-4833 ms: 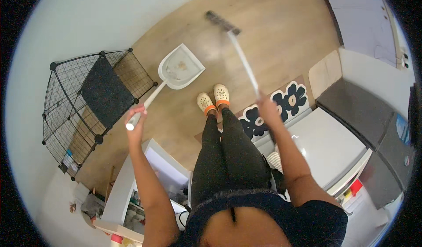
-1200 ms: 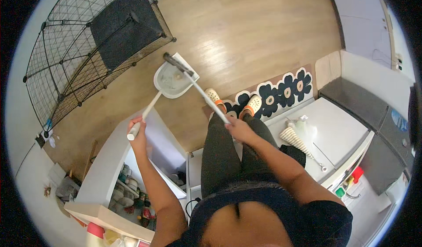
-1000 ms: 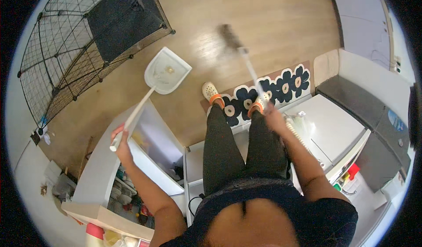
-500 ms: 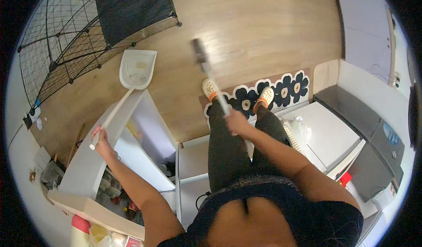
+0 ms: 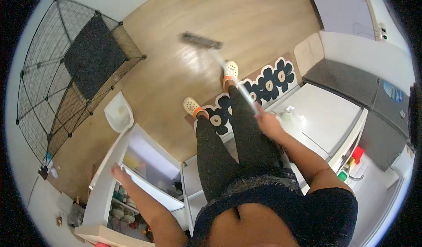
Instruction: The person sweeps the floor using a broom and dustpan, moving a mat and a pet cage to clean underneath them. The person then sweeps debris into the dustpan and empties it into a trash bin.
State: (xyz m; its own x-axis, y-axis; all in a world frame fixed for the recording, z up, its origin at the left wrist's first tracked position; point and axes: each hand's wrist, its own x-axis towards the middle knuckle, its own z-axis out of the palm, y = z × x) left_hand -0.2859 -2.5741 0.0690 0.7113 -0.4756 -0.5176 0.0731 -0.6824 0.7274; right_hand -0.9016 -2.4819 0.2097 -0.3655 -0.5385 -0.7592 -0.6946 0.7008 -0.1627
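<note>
My right hand [image 5: 269,123] grips the white stick of a broom [image 5: 239,86], which slants away across my leg. Its dark broom head [image 5: 201,41] is blurred, out on the floor beyond my feet. My left hand [image 5: 120,173] is off to the left beside the white cabinet, its fingers apart and holding nothing. Just left of it, the pale handle of a long-handled dustpan [image 5: 105,164] leans along the cabinet edge. The dustpan's white scoop [image 5: 119,113] sits on the floor past the cabinet.
A black wire pen [image 5: 44,78] with a dark panel stands at far left. Beneath my clogs lies a flower-patterned mat [image 5: 269,85]. An open cabinet [image 5: 147,143] is at left, and a white-topped appliance [image 5: 329,115] with a dark grey unit is at right.
My left hand has let go of the dustpan handle and moved away from it. The broom head has swung farther out, and my feet have stepped, with the view shifting.
</note>
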